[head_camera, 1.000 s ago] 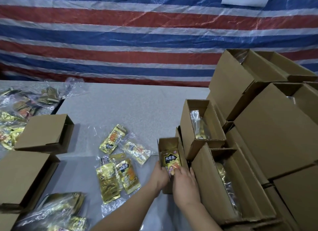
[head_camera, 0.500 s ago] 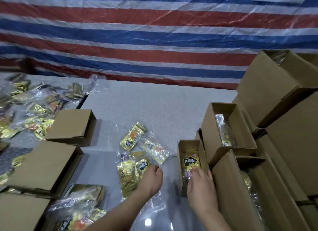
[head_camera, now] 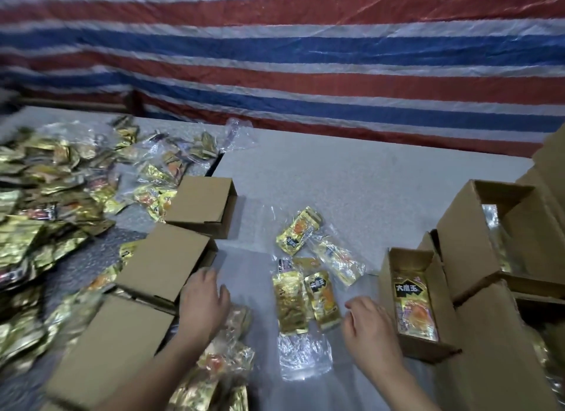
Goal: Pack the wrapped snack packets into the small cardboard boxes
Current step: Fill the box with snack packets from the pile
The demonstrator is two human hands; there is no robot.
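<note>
A grey table [head_camera: 367, 178] carries stacked cardboard boxes [head_camera: 477, 236] at the right and closed ones [head_camera: 165, 263] at the left. A heap of gold snack packets [head_camera: 55, 196] lies far left (some blurred). The small open box [head_camera: 411, 300] holds one packet [head_camera: 414, 309]. Loose packets [head_camera: 305, 291] lie between the hands. The left hand [head_camera: 203, 303] and right hand [head_camera: 371, 328] hover with fingers relaxed, holding nothing.
</note>
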